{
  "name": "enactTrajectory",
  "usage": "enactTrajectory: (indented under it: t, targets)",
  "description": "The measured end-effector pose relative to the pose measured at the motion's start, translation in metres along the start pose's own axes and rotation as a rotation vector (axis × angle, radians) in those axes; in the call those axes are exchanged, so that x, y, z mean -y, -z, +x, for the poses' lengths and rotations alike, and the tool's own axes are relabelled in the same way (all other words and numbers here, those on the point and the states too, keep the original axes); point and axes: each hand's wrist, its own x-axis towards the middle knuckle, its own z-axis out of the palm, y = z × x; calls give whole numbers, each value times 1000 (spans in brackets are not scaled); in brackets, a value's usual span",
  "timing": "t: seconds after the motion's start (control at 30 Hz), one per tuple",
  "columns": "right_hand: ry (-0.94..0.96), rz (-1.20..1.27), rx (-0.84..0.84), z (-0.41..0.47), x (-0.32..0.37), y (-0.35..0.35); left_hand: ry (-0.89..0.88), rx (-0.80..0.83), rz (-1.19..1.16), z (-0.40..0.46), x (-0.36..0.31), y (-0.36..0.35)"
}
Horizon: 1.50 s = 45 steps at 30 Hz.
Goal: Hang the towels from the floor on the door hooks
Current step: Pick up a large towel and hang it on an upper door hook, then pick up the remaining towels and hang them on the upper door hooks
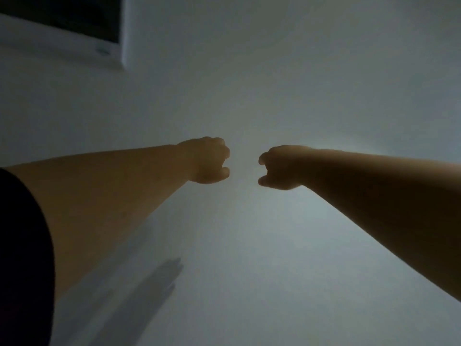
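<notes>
Your left hand (pixel 209 162) and right hand (pixel 280 168) reach out side by side, near each other but not touching — fingers curled in, holding nothing you can see. No towel or hook shows here — only a pale wall (pixel 287 71) and a dark sleeve (pixel 22 245).

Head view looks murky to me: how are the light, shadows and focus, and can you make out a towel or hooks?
Head view: dim and soft throughout; a brighter patch on the pale surface between the left hand and right hand; a blurred shadow lower left; both hands curled; no towel or hooks discernible.
</notes>
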Motion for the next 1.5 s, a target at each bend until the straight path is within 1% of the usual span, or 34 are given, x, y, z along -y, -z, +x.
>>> enactTrajectory:
  t: [0.17, 0.33, 0.63, 0.87, 1.03, 1.23, 1.5]
  targets:
    - [-71, -36, 76, -44, -91, -61, -53, 39, -74, 45, -103, -25]
    - [-160, -66, 197, -95, -167, -124, -140, 95, -105, 88, -194, -59]
    - [-384, -66, 361, -178, -278, -206, -402, 132, -253, 164, -365, -92]
    - [-578, -64, 499, -225, -353, -279, -642, 143, -390, 211, -497, -140]
    - [-665, -95, 554, -229, -397, -331, -791, 185, -434, 260, -556, -190]
    - [-794, 10, 610, -225, -436, -395, -890, 190, -456, 324, -605, -238]
    - [-850, 77, 665, -221, -482, -465, -995, 237, -515, 362, -686, -279]
